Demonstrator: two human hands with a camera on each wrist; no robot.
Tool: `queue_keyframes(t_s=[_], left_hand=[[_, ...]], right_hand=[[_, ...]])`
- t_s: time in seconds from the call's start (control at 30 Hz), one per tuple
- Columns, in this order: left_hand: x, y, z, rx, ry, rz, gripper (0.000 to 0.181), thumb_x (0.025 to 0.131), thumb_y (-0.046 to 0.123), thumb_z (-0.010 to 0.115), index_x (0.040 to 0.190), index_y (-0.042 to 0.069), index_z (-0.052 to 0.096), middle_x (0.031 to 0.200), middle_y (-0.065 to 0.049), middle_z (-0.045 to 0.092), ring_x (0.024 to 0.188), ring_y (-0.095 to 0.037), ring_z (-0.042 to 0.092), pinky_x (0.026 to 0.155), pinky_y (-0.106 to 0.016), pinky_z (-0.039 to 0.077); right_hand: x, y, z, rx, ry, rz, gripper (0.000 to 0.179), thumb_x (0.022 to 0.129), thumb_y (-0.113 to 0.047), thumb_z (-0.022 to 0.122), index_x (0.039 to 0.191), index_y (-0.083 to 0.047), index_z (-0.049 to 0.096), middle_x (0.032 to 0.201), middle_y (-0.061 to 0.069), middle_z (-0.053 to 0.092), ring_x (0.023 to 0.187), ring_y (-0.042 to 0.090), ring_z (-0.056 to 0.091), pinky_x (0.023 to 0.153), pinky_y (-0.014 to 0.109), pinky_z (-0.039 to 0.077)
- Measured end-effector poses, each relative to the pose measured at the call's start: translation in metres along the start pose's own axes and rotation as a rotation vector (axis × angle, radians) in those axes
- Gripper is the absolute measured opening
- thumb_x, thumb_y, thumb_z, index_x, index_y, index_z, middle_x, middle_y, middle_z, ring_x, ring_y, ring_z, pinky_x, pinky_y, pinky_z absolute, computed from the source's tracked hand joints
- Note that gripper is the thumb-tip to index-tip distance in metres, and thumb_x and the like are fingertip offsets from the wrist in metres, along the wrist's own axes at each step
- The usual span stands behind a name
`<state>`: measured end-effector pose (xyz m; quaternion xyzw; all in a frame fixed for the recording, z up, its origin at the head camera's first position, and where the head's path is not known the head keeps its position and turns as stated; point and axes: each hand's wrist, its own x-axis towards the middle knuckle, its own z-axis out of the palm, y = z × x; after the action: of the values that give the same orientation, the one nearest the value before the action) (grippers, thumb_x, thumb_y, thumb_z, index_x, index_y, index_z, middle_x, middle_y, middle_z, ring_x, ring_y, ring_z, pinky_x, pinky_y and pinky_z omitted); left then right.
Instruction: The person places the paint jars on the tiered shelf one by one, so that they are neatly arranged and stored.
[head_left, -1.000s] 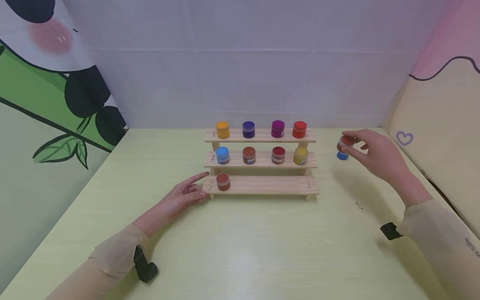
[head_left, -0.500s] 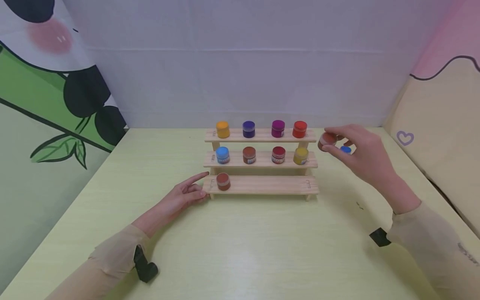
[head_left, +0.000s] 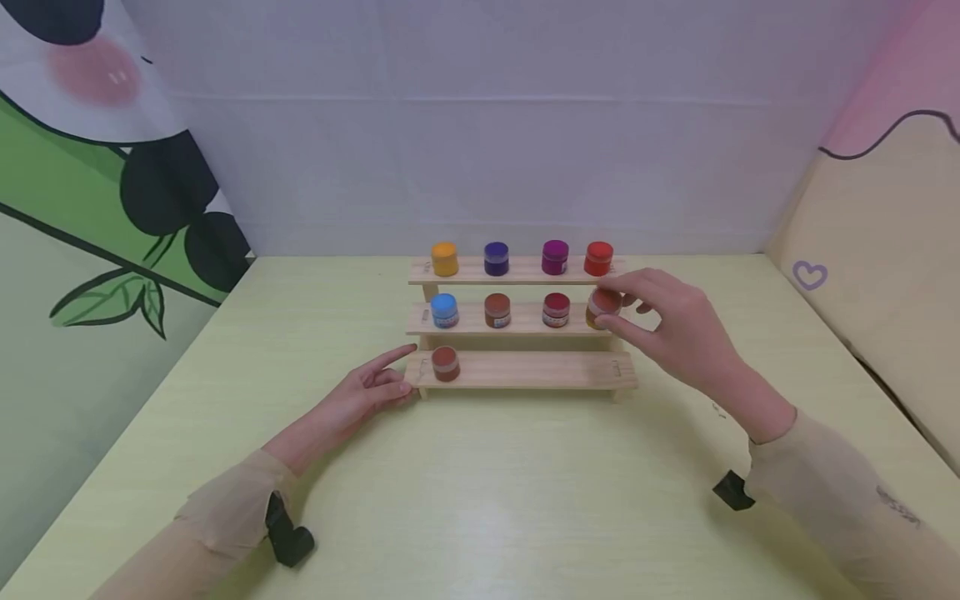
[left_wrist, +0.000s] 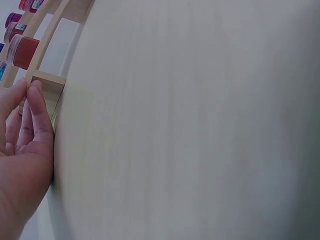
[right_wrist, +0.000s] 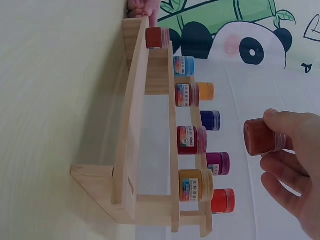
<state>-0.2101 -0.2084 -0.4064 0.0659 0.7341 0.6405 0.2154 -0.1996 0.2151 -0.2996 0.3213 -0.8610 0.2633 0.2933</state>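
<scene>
My right hand [head_left: 682,329] pinches a small reddish-brown paint jar [right_wrist: 261,137] between thumb and fingers. In the head view it is in the air before the right end of the tiered wooden rack [head_left: 532,369], partly covering the yellow paint jar [right_wrist: 195,186] on the middle tier. My left hand [head_left: 363,393] grips the left end of the rack's bottom tier with thumb and fingertips. Another reddish-brown paint jar [head_left: 446,364] stands at the left of that tier. Light-blue [head_left: 444,310], brown [head_left: 497,310] and dark-red [head_left: 556,310] jars line the middle tier.
On the top tier stand orange [head_left: 445,259], dark-blue [head_left: 497,259], purple [head_left: 555,257] and red [head_left: 598,258] paint jars. A pale wall cloth [head_left: 480,167] hangs behind the table [head_left: 480,500]. Black straps hang at both sleeves.
My right hand has carried the reddish-brown paint jar leftward from the table's right side to the rack. A blue-lidded jar there is now hidden behind that hand. The left hand keeps its place.
</scene>
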Motion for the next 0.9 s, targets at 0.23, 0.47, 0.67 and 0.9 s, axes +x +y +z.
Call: queue_keyframes(t_s=[0.23,0.47,0.67,0.9], left_hand=[[-0.003,0.003,0.0,0.008,0.003,-0.006,0.067,0.099,0.019,0.061,0.157,0.022,0.027,0.101,0.007,0.064,0.097,-0.004,0.064,0.09,-0.019,0.052],[-0.004,0.004,0.0,0.008,0.0,-0.003,0.068,0.099,0.018,0.06,0.158,0.021,0.026,0.101,0.007,0.064,0.098,-0.004,0.065,0.09,-0.019,0.052],[-0.005,0.004,0.001,0.01,0.009,-0.015,0.068,0.098,0.019,0.061,0.157,0.023,0.028,0.101,0.007,0.065,0.097,-0.005,0.065,0.09,-0.019,0.052],[-0.005,0.004,0.001,0.004,0.012,-0.018,0.068,0.098,0.019,0.061,0.157,0.023,0.028,0.101,0.007,0.065,0.097,-0.005,0.065,0.09,-0.019,0.052]], right_hand=[[0.0,-0.008,0.023,0.099,-0.034,-0.042,0.046,0.074,-0.011,0.086,0.117,-0.008,0.07,0.1,0.002,0.071,0.082,0.013,0.064,0.067,0.019,0.054],[-0.004,-0.012,0.051,0.186,-0.07,-0.085,0.046,0.075,-0.009,0.085,0.118,-0.007,0.07,0.101,0.004,0.072,0.084,0.013,0.064,0.064,0.027,0.057],[-0.003,-0.017,0.07,0.208,-0.09,-0.099,0.045,0.076,-0.011,0.084,0.118,-0.006,0.069,0.103,0.005,0.071,0.085,0.016,0.063,0.065,0.026,0.057],[-0.001,-0.023,0.085,0.208,-0.131,-0.067,0.041,0.082,-0.018,0.08,0.12,-0.008,0.069,0.101,0.003,0.072,0.085,0.013,0.063,0.066,0.026,0.057]])
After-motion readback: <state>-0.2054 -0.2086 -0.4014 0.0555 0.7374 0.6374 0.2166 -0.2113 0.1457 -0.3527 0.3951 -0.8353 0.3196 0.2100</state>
